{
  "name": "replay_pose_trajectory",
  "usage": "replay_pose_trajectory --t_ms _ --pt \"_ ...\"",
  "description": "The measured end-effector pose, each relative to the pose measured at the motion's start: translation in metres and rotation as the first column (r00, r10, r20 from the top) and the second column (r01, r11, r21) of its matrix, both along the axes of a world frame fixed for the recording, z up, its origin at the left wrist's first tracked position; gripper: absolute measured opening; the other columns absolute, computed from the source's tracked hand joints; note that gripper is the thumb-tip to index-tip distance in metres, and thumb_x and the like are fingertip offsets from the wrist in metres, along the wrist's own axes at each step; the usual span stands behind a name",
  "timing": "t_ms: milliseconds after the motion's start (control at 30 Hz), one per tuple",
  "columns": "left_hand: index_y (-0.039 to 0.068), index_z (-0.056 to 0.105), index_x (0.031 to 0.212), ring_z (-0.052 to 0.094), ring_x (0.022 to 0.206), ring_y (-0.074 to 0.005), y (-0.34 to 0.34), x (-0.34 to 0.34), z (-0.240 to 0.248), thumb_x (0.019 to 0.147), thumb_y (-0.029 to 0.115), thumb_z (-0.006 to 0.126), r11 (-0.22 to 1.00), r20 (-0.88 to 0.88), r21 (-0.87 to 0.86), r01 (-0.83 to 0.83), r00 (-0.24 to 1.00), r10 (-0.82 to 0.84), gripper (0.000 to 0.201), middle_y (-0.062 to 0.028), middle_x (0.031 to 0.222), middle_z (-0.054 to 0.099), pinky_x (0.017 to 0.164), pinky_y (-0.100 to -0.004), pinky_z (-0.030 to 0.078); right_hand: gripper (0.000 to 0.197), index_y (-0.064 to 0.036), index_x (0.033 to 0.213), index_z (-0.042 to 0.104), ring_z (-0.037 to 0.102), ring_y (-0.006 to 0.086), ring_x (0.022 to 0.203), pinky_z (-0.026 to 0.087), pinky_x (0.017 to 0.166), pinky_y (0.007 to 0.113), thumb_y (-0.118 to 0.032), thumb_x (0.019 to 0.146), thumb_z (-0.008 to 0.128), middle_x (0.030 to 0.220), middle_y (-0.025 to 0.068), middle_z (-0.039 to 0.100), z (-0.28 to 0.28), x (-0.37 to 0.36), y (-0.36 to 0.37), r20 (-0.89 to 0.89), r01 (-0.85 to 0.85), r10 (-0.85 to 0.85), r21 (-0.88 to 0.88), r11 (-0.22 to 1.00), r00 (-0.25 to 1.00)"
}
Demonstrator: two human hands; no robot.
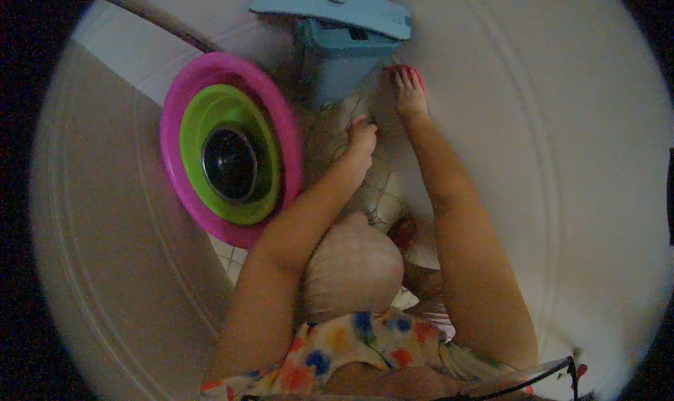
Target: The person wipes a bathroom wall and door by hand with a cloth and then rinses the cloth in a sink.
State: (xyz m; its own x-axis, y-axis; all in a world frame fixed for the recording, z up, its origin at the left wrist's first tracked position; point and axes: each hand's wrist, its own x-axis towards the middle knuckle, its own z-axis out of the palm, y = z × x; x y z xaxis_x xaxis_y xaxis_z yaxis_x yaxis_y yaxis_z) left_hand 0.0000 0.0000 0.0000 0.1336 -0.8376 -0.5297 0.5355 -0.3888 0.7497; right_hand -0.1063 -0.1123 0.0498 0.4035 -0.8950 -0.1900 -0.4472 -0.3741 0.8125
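Note:
My left hand (361,138) is curled on a pale cloth with a thin line pattern (330,130) that hangs below a blue plastic container (342,55). My right hand (408,92) lies higher and to the right. Its fingers, with red nails, are stretched flat against the right lower side of the container, where the cloth meets it. A light blue flat perforated piece (330,4) sits across the top of the container. The light is dim, so the grip of the left fingers is hard to make out.
A pink basin (184,183) stands tilted at the left, with a green basin (196,116) nested in it and a dark round bowl (229,164) inside that. A pale checked bundle (352,267) lies between my forearms. Pale surfaces curve away on both sides.

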Motion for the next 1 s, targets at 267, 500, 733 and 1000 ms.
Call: replay_pose_trajectory --t_ms 267,500,733,1000 --pt "0.008 0.041 0.112 0.045 0.093 -0.0205 0.013 0.001 0.021 0.071 0.004 0.052 0.996 -0.015 -0.042 -0.076 0.997 0.076 0.043 -0.0081 0.107 0.045 0.071 -0.0314 0.040 0.053 -0.0097 0.128 0.030 0.017 0.0229 0.125 0.005 0.103 0.040 -0.030 0.080 0.040 0.133 0.0050 0.028 -0.082 -0.048 0.083 0.006 -0.062 0.063 0.275 0.960 0.998" --pt "0.011 0.041 0.107 0.043 0.095 -0.0209 0.013 0.043 0.063 0.069 0.008 0.055 0.998 0.005 -0.057 -0.028 1.000 0.029 0.041 -0.0071 0.108 0.043 0.073 -0.0320 0.038 0.049 -0.0111 0.125 0.034 0.020 0.0223 0.124 0.005 0.103 0.040 -0.029 0.080 0.041 0.131 0.0048 0.030 -0.089 -0.081 0.190 -0.039 0.034 -0.014 0.548 0.836 0.999" --pt "0.011 0.040 0.108 0.041 0.097 -0.0208 -0.005 0.031 -0.006 0.069 0.006 0.055 0.991 -0.115 -0.065 -0.118 0.987 0.110 0.042 -0.0071 0.111 0.041 0.077 -0.0332 0.037 0.046 -0.0125 0.123 0.038 0.022 0.0218 0.123 0.006 0.103 0.041 -0.029 0.080 0.041 0.130 0.0046 0.033 -0.094 -0.093 0.169 -0.016 -0.069 0.088 0.500 0.863 0.996" --pt "0.014 0.040 0.113 0.038 0.103 -0.0201 -0.012 0.050 -0.021 0.073 0.005 0.049 0.996 0.066 -0.013 -0.085 0.994 0.086 0.042 -0.0067 0.112 0.041 0.085 -0.0339 0.032 0.042 -0.0156 0.120 0.043 0.022 0.0206 0.123 0.006 0.103 0.042 -0.024 0.079 0.043 0.130 0.0040 0.033 -0.030 -0.012 0.045 0.000 -0.338 0.338 0.050 0.940 0.941"
